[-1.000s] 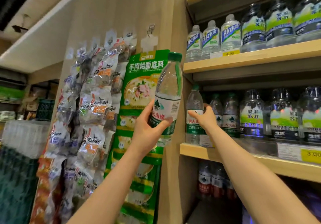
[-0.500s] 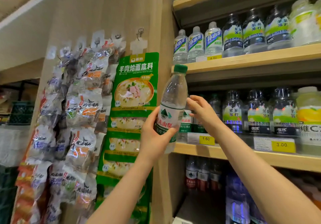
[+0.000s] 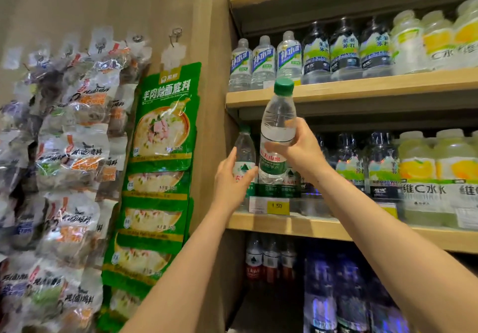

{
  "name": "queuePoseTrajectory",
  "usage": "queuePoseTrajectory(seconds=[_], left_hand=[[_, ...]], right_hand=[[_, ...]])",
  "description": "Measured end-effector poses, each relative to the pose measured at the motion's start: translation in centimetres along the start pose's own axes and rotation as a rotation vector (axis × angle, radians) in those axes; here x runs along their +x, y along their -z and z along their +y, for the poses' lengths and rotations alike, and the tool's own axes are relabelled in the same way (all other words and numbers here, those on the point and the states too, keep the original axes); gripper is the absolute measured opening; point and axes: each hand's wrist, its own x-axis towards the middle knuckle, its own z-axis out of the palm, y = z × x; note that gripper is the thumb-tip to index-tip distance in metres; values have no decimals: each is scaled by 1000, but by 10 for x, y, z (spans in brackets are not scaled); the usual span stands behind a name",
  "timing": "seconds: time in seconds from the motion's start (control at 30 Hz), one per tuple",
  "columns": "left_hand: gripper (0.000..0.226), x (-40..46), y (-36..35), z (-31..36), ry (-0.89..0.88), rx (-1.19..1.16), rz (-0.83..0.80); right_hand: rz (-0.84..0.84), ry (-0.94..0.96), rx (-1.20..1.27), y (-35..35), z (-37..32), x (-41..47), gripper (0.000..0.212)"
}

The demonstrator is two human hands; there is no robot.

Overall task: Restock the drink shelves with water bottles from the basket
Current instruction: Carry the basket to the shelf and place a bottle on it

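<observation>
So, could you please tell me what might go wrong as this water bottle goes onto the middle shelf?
1. The right hand holds the green-capped bottle high on its body and tilted; its base could knock the front bottles just beneath it.
2. The left hand grips the shelved bottle at the shelf's left end; shifting it could tip its neighbours.
3. The cap sits close under the upper shelf edge, so lifting further could snag.

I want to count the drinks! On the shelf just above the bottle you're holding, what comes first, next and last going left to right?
Three clear bottles with blue labels → three soda water bottles with dark bands → pale bottles with yellow labels, which run off the right edge.
</observation>
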Motion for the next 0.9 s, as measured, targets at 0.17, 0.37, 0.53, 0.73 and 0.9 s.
queuePoseTrajectory(seconds=[0.17,0.37,0.53,0.73,0.9], left_hand=[[72,18,-22,-44,40,179,58],[88,22,-38,-53,106,182,100],[88,15,-37,-52,124,274,113],[73,14,-39,-38,149,644,89],[42,24,-34,-46,114,559,48]], right_hand=[[-34,-128,-145,-6,49,19,56],[-37,-439,-82,-22,96,24,49],[-110,-493,-173,-34,96,18,56],[-132,-388,-474,-37,98,5,75],[-126,-222,-605,-41,98,-7,71]])
